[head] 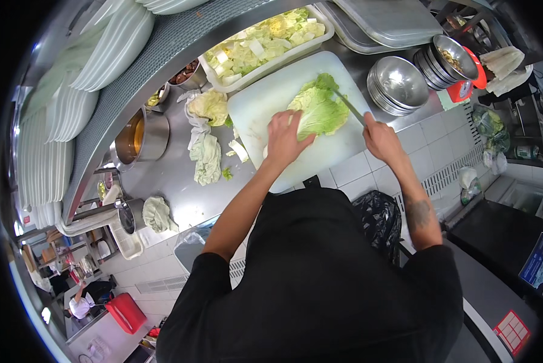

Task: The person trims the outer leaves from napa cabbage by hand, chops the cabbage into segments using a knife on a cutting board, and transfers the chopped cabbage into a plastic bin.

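A few green and white Chinese cabbage leaves (322, 109) lie flat on a white plastic cutting board (249, 119). My left hand (285, 138) holds their left edge, thumb and fingers spread along it. In my right hand (381, 138) is the handle of a kitchen knife (351, 108). Its blade points up and left, and the tip reaches the leaves at their upper right. Behind the board, a white rectangular tub (271, 59) is filled with cut cabbage pieces (264, 43).
Crumpled cloths (205, 159) and a cabbage piece (210, 106) lie left of the board. Stacked steel bowls (396, 84) stand right. A steel pot (151, 136) holds brownish liquid. A shelf (162, 50) with stacked white plates (112, 50) overhangs the counter. A distant person (82, 305) works lower left.
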The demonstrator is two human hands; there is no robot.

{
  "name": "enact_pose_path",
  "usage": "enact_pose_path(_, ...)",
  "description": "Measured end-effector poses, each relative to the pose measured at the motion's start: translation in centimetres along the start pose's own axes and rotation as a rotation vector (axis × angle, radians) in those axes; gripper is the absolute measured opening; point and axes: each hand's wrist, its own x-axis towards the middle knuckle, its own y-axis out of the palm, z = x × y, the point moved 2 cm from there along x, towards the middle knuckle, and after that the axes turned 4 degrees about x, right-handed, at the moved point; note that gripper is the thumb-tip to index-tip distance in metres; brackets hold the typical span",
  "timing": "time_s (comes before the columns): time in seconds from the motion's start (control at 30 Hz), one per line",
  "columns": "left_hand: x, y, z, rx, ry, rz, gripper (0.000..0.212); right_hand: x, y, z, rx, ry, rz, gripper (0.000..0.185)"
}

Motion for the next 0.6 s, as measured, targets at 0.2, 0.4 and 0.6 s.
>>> enact_pose_path(0.2, 6.0, 4.6, -0.5, -0.046, 0.151, 0.038, 0.032, 4.7, 0.0, 1.2, -0.38, -0.148, 0.246, 0.021)
enact_pose_path(0.4, 5.8, 5.8, -0.2, 0.001, 0.154, 0.075, 0.034, 5.6, 4.9, 1.0, -0.236, -0.09, 0.226, 0.019)
enact_pose_path(0.6, 6.3, 4.9, -0.1, -0.045, 0.196, 0.119, 0.038, 9.7, 4.0, -1.1, 0.013, -0.07, 0.168, 0.019)
